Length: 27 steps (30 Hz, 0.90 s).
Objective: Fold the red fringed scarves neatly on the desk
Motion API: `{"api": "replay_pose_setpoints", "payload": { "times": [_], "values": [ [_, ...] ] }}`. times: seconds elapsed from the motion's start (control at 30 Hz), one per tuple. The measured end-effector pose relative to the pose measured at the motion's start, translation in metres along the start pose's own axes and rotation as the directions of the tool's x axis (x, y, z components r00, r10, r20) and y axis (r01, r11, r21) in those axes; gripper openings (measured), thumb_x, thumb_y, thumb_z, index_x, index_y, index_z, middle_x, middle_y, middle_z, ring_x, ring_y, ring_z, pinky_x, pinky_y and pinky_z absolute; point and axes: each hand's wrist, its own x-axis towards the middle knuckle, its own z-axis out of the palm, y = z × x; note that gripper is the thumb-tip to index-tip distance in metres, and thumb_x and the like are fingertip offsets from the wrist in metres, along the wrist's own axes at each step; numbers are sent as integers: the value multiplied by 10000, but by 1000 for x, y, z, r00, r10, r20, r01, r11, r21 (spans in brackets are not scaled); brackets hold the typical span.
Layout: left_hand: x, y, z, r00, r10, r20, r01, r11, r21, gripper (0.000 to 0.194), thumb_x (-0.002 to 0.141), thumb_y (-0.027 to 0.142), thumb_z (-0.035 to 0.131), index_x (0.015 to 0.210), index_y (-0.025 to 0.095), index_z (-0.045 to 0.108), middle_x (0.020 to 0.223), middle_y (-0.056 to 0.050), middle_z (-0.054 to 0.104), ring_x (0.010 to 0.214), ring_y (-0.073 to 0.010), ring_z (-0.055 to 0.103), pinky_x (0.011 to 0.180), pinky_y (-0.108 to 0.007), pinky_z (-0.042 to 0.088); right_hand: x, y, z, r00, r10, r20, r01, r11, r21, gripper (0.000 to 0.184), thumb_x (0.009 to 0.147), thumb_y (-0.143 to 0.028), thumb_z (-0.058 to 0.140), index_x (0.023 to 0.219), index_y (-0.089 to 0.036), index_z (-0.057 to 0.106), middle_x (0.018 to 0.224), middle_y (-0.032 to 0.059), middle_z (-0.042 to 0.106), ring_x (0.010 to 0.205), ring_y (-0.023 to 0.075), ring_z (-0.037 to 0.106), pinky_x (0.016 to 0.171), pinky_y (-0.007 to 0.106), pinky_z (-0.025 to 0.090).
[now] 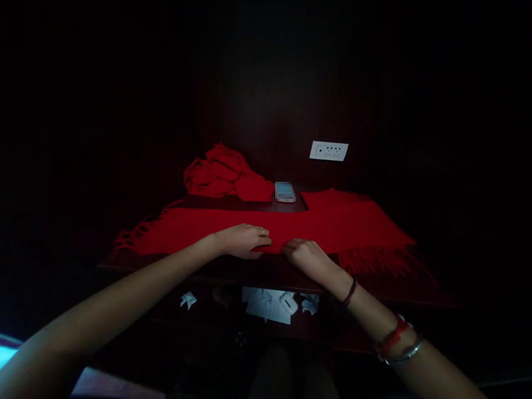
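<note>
A red scarf (332,224) lies spread lengthwise along the dark tabletop, with fringe at its left end and a folded part at the right whose fringe hangs toward me. My left hand (243,241), wearing a ring, is at the scarf's near edge, its fingers on the cloth and its thumb below them. Just to the right, my right hand (307,256) has curled fingers pinching the same edge. A narrow gap separates the hands. The fingertips are partly hidden, and the light is dim.
Behind the scarf sit a bunched red cloth (226,174) and a small pale-blue, blurred item (285,192). A white socket panel (328,151) is on the back wall. Below the tabletop, an open drawer or shelf holds papers (268,307), a white case (288,303) and crumpled tissue (188,300).
</note>
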Motion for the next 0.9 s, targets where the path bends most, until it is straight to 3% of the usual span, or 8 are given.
{"api": "replay_pose_setpoints", "payload": {
  "times": [0.1, 0.23, 0.37, 0.57, 0.7, 0.8, 0.9],
  "values": [
    [7, 2, -4, 998, 1, 59, -8, 993, 122, 298, 688, 136, 470, 976, 198, 518, 906, -54, 549, 758, -170, 533, 638, -252, 390, -2, 2, 0, 999, 49, -9, -49, 996, 70, 214, 821, -224, 389, 852, -132, 580, 799, 72, 594, 775, 141, 527, 670, 231, 373],
    [12, 1, 1, 1000, -25, 7, 24, 987, 161, 247, 702, 132, 457, 932, 187, 529, 854, -53, 567, 707, -165, 543, 594, -251, 389, 1, -1, 2, 995, 95, -42, -90, 991, 98, 254, 813, -306, 399, 903, -141, 571, 840, 70, 588, 816, 150, 519, 701, 239, 374],
    [8, 0, 4, 994, -70, -78, 80, 988, 133, 151, 764, 199, 421, 831, 183, 555, 791, -41, 574, 696, -152, 542, 587, -234, 384, 12, -9, 3, 985, 160, -71, -160, 987, -1, 198, 809, -207, 401, 855, -138, 581, 830, 85, 581, 817, 167, 512, 719, 264, 368],
    [7, -14, -2, 995, -60, -80, 55, 996, -65, 306, 825, 346, 328, 762, 181, 578, 713, -25, 583, 685, -128, 531, 642, -209, 373, 10, -22, 0, 981, 169, -100, -177, 981, -80, 144, 783, -109, 407, 820, -126, 545, 803, 89, 566, 749, 182, 522, 623, 271, 398],
    [36, -45, 1, 951, -289, -113, 268, 948, -172, 317, 805, 351, 353, 922, 142, 561, 911, -81, 583, 840, -163, 519, 761, -237, 353, 6, -25, 2, 976, 194, -99, -203, 975, -92, 139, 780, -92, 401, 839, -127, 521, 791, 83, 557, 720, 181, 529, 577, 266, 409],
    [65, -70, 13, 876, -483, 15, 465, 833, -301, 415, 729, 389, 455, 1028, 109, 515, 1052, -126, 534, 936, -201, 483, 787, -256, 339, 6, -24, 3, 972, 208, -110, -218, 971, -93, 148, 782, -84, 390, 861, -128, 507, 800, 79, 551, 705, 175, 533, 555, 260, 413],
    [85, -88, 23, 837, -531, 132, 533, 740, -409, 449, 652, 396, 527, 1006, 119, 530, 1016, -98, 558, 875, -185, 502, 713, -223, 358, 6, -21, 1, 970, 210, -120, -222, 971, -91, 151, 783, -85, 387, 872, -129, 501, 807, 76, 549, 695, 171, 534, 544, 256, 415]
  ]
}}
